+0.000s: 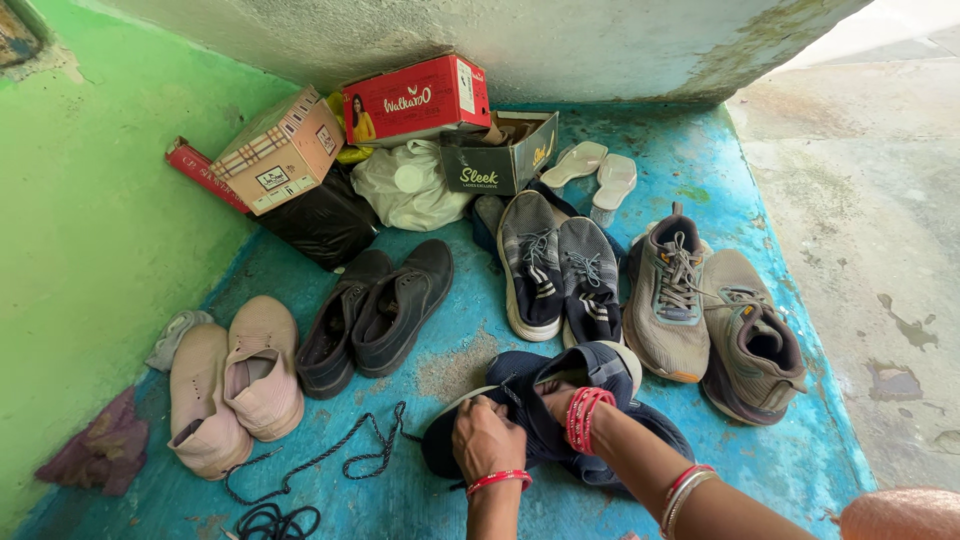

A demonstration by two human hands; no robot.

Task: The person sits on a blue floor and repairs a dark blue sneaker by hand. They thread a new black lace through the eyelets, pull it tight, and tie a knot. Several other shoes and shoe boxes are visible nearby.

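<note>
A dark navy sneaker (590,368) with a white sole lies on the blue floor at the bottom centre. My left hand (487,436) grips its upper near the toe end. My right hand (556,397), red bangles at the wrist, reaches into the shoe's opening, with the fingers hidden inside. A second navy shoe (652,428) lies partly under my right forearm. A loose dark shoelace (345,450) trails on the floor left of the sneaker.
Pairs of shoes line the blue ledge (700,170): pink slip-ons (238,380), black shoes (380,310), grey-navy sneakers (560,270), tan sneakers (715,315), white sandals (598,170). Shoe boxes (415,100) and bags (405,190) stack at the back. A green wall (90,200) stands left.
</note>
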